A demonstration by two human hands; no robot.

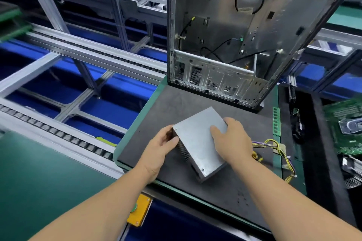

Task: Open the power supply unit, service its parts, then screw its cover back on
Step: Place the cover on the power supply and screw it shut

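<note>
A grey metal power supply unit [197, 139] lies tilted on the dark foam mat [176, 103], its plain cover facing up and a perforated side facing me. My left hand [162, 146] grips its left edge, fingers curled round the corner. My right hand [229, 141] holds the right side, thumb lying on the cover and fingers wrapped over the far edge. Its yellow and purple cable bundle [274, 146] trails off to the right on the mat.
An empty open computer case [235, 35] stands upright at the back of the mat. A green memory stick [276, 121] lies right of the unit. A green motherboard [344, 123] sits at far right. Conveyor rails [78, 60] run along the left; a yellow button box [139, 211] is below.
</note>
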